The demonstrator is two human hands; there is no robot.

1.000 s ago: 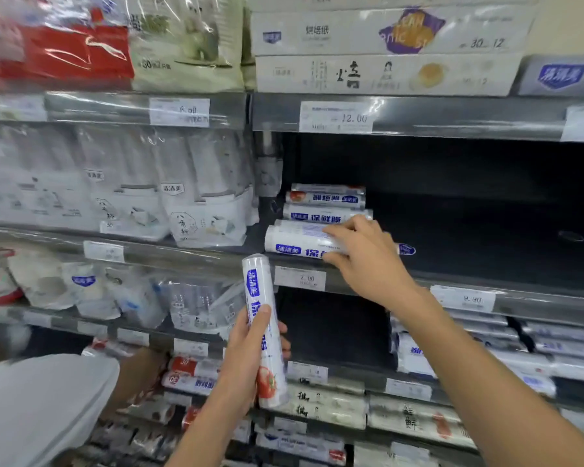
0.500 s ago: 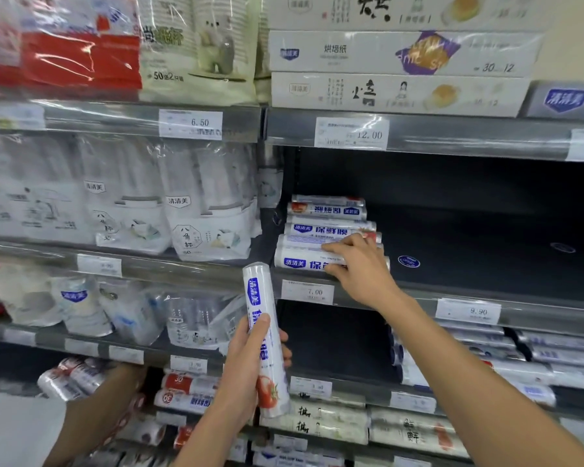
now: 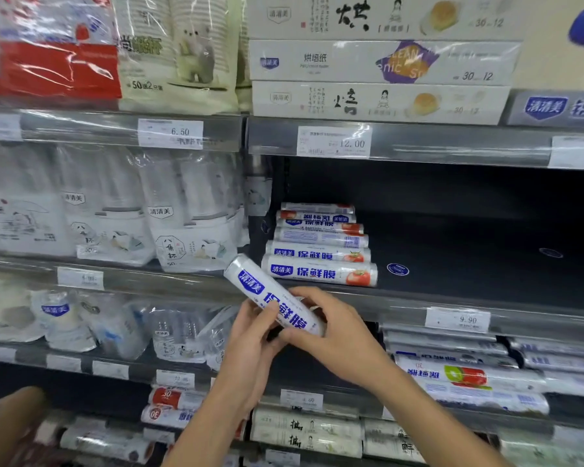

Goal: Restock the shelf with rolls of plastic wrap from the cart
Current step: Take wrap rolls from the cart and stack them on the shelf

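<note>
Left fingers (image 3: 263,324), right fingers (image 3: 321,298) around tilted roll (image 3: 251,282)

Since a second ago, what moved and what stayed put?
The right hand came off the front shelf roll and dropped to grip the held roll beside the left hand; that roll tipped from upright to slanting up-left. The shelved row stayed put.

Right grip (image 3: 338,335) off shelved rolls (image 3: 317,273), now on held roll (image 3: 260,291) beside left grip (image 3: 250,342); roll tilted from upright.
</note>
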